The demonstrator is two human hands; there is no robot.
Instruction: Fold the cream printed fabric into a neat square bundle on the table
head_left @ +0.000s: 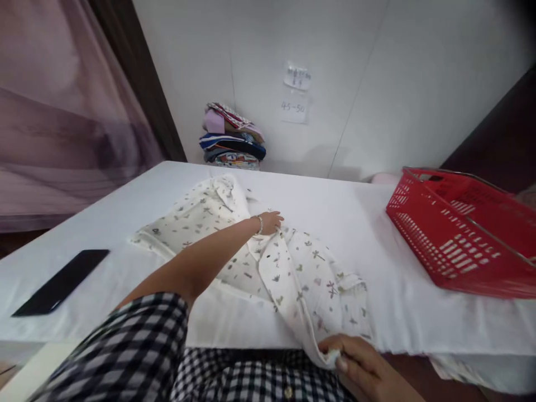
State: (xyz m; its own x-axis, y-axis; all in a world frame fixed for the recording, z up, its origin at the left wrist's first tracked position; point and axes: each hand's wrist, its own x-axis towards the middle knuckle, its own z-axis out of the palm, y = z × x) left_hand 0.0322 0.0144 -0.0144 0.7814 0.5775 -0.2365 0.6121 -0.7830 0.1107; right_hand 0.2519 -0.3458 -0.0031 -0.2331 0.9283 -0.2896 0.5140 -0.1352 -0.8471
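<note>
White printed garment (288, 273) is being pinched at its near hem by the closed right hand (360, 363) and pressed near the collar by the left hand (271, 221), fingers loosely curled.

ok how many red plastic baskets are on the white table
1. The red plastic basket sits at the right end of the white table, past the printed white garment; its far side runs out of frame.

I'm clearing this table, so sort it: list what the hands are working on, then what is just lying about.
In hand:
- white printed cotton shirt, spread on the table
- left hand pressing on it
- right hand pinching its hem

Lying about:
- red plastic basket
- flat black phone
- stack of folded clothes by the wall
</note>
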